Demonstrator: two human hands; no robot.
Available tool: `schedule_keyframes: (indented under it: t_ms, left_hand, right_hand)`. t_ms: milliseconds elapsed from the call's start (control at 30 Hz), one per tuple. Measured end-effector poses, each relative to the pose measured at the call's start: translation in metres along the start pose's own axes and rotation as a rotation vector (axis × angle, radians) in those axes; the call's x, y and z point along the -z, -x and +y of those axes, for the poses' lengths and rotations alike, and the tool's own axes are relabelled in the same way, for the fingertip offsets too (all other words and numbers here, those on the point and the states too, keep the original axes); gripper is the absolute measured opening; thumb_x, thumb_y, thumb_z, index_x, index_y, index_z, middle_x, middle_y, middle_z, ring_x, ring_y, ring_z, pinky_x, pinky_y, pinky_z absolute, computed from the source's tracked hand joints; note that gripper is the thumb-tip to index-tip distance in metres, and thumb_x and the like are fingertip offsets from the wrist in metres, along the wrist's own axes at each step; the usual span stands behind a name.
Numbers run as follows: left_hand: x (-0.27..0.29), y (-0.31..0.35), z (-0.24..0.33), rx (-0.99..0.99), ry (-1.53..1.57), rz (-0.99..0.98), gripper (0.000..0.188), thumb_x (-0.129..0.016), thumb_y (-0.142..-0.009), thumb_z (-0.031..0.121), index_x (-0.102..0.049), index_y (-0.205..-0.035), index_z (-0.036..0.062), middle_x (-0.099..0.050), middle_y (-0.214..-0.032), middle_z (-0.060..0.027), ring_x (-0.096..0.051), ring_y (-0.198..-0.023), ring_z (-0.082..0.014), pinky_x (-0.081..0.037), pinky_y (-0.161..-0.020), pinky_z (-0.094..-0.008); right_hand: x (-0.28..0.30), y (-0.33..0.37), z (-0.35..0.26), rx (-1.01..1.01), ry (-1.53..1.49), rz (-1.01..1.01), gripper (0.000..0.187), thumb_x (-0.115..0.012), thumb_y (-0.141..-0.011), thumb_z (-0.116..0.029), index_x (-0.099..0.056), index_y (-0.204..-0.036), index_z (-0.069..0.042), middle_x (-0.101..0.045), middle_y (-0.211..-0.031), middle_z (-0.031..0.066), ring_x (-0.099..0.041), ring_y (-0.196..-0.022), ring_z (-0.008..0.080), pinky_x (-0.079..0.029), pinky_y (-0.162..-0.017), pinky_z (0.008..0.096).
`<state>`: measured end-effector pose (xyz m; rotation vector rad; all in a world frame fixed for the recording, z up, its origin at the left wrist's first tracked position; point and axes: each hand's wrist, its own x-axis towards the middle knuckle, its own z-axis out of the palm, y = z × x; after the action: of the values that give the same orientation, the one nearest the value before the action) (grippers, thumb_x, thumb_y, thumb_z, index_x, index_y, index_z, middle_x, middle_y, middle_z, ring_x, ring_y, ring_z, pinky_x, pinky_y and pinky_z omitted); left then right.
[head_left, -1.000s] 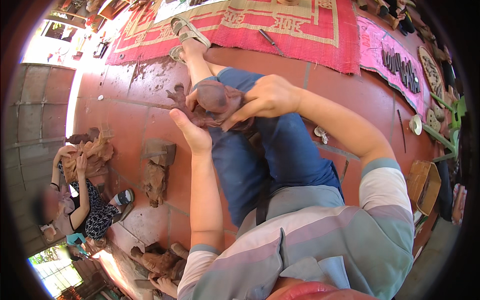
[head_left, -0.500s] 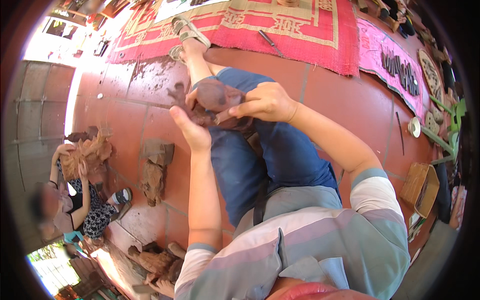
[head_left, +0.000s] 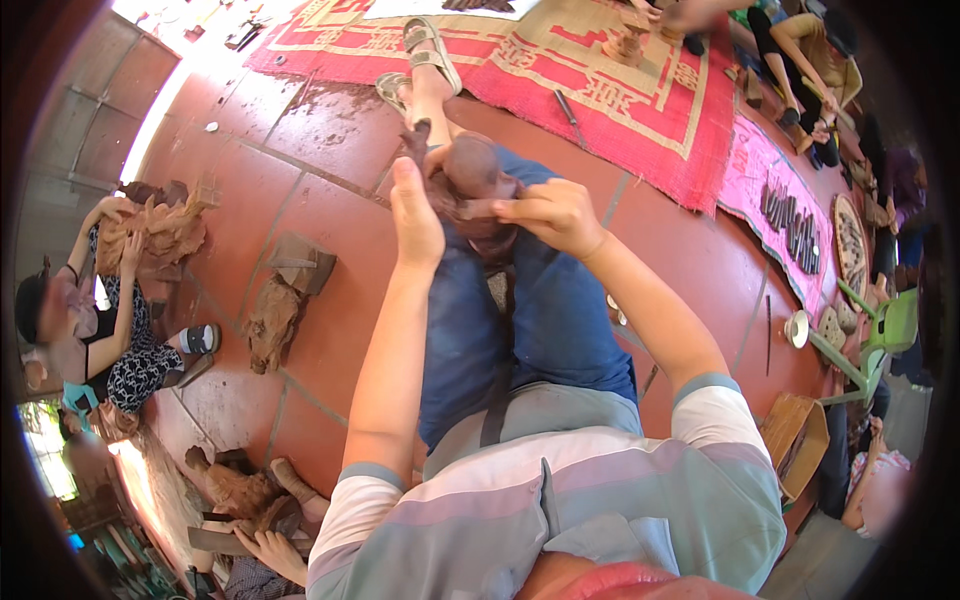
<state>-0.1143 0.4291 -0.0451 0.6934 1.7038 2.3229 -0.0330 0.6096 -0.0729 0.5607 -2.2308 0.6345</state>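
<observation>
A dark brown carved figure (head_left: 471, 168) with a smooth round head rests between my thighs, its rough limbs reaching up to the left. My left hand (head_left: 416, 218) steadies it from the left side, palm against it and thumb upright; the other fingers are partly hidden. At the figure's right side my right hand (head_left: 556, 214) is closed, thumb and forefinger pinched together against the carving just below the head. Something small and brownish seems to stick out from that pinch, too blurred to name.
A red patterned mat (head_left: 640, 140) with a dark chisel-like tool (head_left: 568, 108) lies ahead. Rows of dark tools (head_left: 790, 222) cover a pink cloth on the right, near a green chair (head_left: 880, 330). At left are a wood block (head_left: 300, 262) and a co-worker (head_left: 100, 290) holding a large carving.
The whole view has swung, so the figure and my hands appear shifted right. My right hand's pinched fingers have slid slightly across the figure; both hands stay on it.
</observation>
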Motion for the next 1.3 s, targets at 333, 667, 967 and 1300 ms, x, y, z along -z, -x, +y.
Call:
schedule_keyframes:
  t_ms: [333,667,967,1300]
  left_hand:
    - [0.005,0.001,-0.016,-0.057,-0.044,0.083,0.066,-0.024,-0.101,0.046,-0.059,-0.112,-0.0083,-0.061,-0.111,-0.0131,-0.056,-0.104,-0.0211,-0.041,-0.094,-0.0319]
    - [0.004,-0.009,-0.006,-0.106,-0.039,0.061,0.06,-0.028,-0.102,0.042,-0.063,-0.102,-0.0061,-0.064,-0.099,-0.0113,-0.059,-0.095,-0.0194,-0.044,-0.088,-0.0318]
    - [0.005,-0.001,-0.002,0.004,0.078,-0.036,0.064,-0.025,-0.101,0.047,-0.058,-0.109,-0.0075,-0.062,-0.102,-0.0109,-0.058,-0.096,-0.0163,-0.044,-0.086,-0.0297]
    - [0.0,-0.012,-0.004,-0.105,-0.047,0.088,0.063,-0.025,-0.101,0.045,-0.061,-0.105,-0.0069,-0.064,-0.102,-0.0112,-0.059,-0.097,-0.018,-0.044,-0.089,-0.0302]
  right_hand:
    - [0.036,0.053,0.002,-0.311,-0.001,0.157,0.024,-0.075,-0.071,-0.012,-0.073,-0.095,-0.019,-0.065,-0.066,0.0009,-0.06,-0.055,0.015,-0.043,-0.049,0.0283]
    - [0.014,0.056,0.03,-0.356,0.264,0.031,0.022,-0.075,-0.073,-0.011,-0.073,-0.093,-0.02,-0.064,-0.068,0.0016,-0.059,-0.056,0.0152,-0.043,-0.052,0.0275]
    - [0.007,-0.006,-0.035,-0.113,0.016,0.066,0.012,-0.076,-0.074,-0.008,-0.07,-0.083,-0.012,-0.061,-0.061,0.0035,-0.053,-0.049,0.017,-0.038,-0.048,0.0293]
    - [0.03,0.06,0.025,-0.419,0.015,0.214,0.014,-0.075,-0.074,-0.012,-0.074,-0.087,-0.018,-0.069,-0.074,0.002,-0.061,-0.055,0.014,-0.044,-0.051,0.025]
